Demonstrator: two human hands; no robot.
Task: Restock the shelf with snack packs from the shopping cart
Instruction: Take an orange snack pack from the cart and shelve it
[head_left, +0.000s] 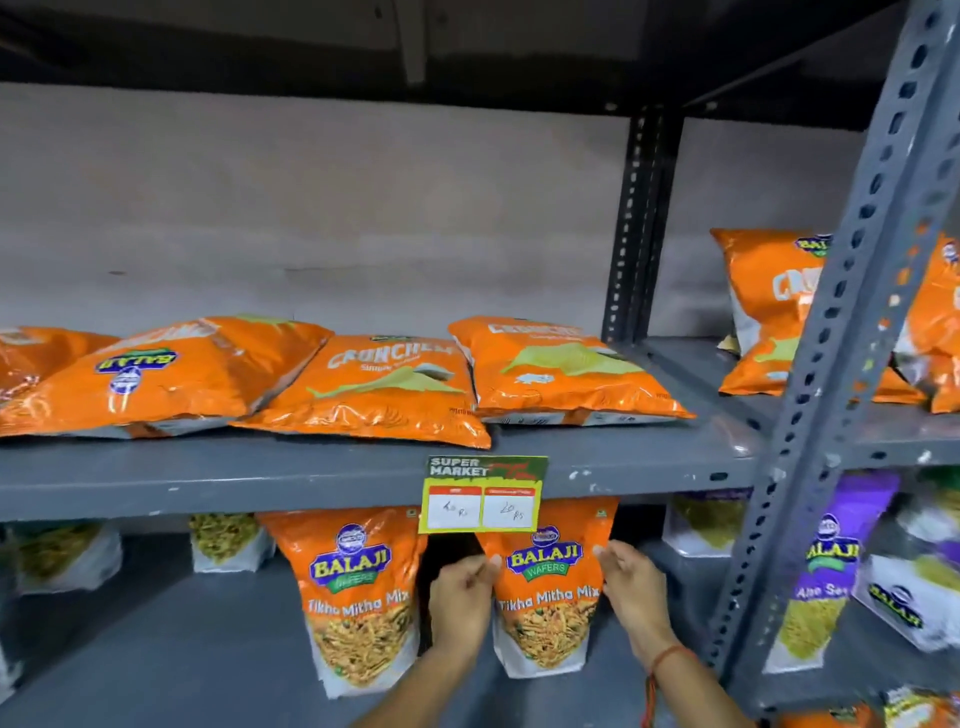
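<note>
An orange Tikha Mitha Mix snack pack (545, 597) stands upright on the lower grey shelf (156, 660). My left hand (460, 603) grips its left edge and my right hand (631, 592) grips its right edge. A second identical pack (358, 597) stands upright just to its left, a small gap apart. The shopping cart is out of view.
Several orange Crunchex bags (374, 389) lie flat on the upper shelf (260, 478), above a price tag (483, 493) on its front edge. A slotted steel upright (831, 364) stands at the right. Purple and white packs (826, 566) sit beyond it, small packs (226, 540) at the back.
</note>
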